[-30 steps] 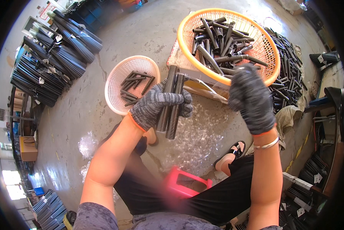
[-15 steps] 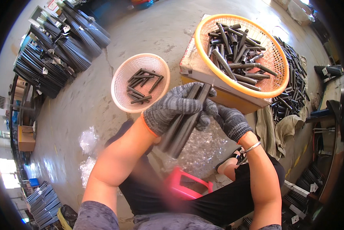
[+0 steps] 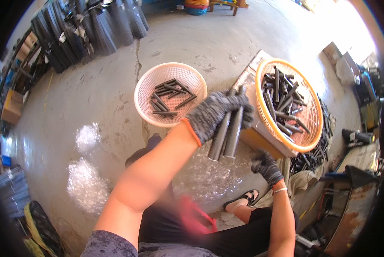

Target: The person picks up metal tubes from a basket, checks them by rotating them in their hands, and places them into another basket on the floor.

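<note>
My left hand (image 3: pixel 219 112), in a grey striped knit glove with an orange cuff, is closed around two black tubes (image 3: pixel 227 136). The tubes lie side by side and slant, their lower ends pointing toward me. Lower and to the right, my gloved right hand (image 3: pixel 267 167) is apart from them. Its fingers are loosely bent and spread, and nothing shows in them. Beyond my left hand, a pale pink mesh basket (image 3: pixel 141 103) holds several short dark tubes (image 3: pixel 162 112). On the right, an orange-rimmed basket (image 3: pixel 314 143) is heaped with black tubes (image 3: pixel 282 92).
The orange-rimmed basket rests on a cardboard box (image 3: pixel 264 139). Clear plastic scraps (image 3: pixel 213 175) lie on the floor below my hands, with more plastic heaps (image 3: pixel 87 184) at left. A red plastic stool (image 3: pixel 194 216) is between my legs. Bundled long tubes (image 3: pixel 89 30) stand far left.
My right hand has left the tubes and dropped lower. My left hand has moved right and still grips the pair. The view has swung, shifting the baskets rightward and down.
</note>
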The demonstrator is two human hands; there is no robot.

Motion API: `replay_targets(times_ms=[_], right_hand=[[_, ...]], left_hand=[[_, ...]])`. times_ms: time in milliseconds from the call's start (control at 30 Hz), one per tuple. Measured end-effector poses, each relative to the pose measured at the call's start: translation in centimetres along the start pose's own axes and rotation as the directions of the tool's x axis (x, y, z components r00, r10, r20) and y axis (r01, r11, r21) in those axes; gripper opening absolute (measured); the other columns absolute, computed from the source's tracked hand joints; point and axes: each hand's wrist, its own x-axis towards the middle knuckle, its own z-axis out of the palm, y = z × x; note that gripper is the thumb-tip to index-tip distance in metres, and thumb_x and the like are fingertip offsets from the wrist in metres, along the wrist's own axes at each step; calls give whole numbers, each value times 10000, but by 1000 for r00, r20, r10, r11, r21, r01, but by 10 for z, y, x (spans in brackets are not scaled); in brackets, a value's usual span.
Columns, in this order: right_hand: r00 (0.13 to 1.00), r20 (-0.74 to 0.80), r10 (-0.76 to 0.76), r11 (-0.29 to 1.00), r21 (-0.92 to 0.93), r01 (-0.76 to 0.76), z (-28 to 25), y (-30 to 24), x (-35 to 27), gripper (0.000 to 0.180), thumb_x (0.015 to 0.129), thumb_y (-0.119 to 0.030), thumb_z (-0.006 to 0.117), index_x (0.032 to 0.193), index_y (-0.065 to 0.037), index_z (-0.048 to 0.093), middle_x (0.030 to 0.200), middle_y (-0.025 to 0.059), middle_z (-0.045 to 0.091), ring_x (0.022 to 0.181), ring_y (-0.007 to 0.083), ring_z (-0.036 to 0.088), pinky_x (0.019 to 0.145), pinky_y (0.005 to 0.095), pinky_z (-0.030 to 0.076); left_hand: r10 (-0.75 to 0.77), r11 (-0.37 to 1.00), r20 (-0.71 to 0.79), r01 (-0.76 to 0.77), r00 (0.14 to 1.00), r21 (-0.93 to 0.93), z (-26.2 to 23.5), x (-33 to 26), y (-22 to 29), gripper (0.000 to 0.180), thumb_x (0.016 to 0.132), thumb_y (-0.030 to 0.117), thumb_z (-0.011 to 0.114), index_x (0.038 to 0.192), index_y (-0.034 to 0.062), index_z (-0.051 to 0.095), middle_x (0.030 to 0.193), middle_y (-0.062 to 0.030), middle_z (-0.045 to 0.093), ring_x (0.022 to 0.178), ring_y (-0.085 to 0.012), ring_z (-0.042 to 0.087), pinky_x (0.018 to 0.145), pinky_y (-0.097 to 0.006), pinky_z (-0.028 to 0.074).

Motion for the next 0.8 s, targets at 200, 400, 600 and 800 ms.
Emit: replay_targets(times_ms=[200, 400, 600, 800], right_hand=[[928, -134, -347, 877, 305, 372, 94, -174, 41, 667, 806, -147, 621, 1387, -82, 301, 1175, 103, 523, 1006, 163, 536, 786, 258, 468], [954, -223, -202, 683, 666, 300, 79, -36, 95, 416, 988, -254, 339, 1353, -55, 350, 1293, 93, 469, 1158, 229, 464, 1043, 344, 332], [984, -170, -50, 995, -89, 35, 169, 56, 43, 229, 894, -266, 489, 999, -73, 552, 919, 77, 613, 812, 251, 581, 719, 384, 452], [667, 133, 733, 130, -990, 54, 173, 202, -52, 555, 801, -405, 512, 1191, -10, 510, 1228, 184, 528, 1115, 314, 516, 949, 390, 403]], left_hand=[[75, 979, 197, -110, 978, 171, 3, -4, -20, 211, 863, 175, 605, 958, -14, 606, 835, -101, 644, 721, -191, 636, 679, -257, 536], [43, 970, 167, -1, 985, -243, 15, 5, -9, 230, 865, 177, 597, 924, -45, 592, 761, -132, 629, 622, -197, 620, 577, -280, 540], [-15, 985, -97, -2, 995, -171, -2, 7, -15, 194, 863, 147, 588, 919, -39, 579, 748, -126, 630, 613, -196, 624, 563, -292, 547], [81, 989, -117, -94, 990, -117, 12, 9, -1, 178, 856, 140, 588, 915, -28, 588, 778, -139, 654, 636, -207, 654, 560, -291, 548]])
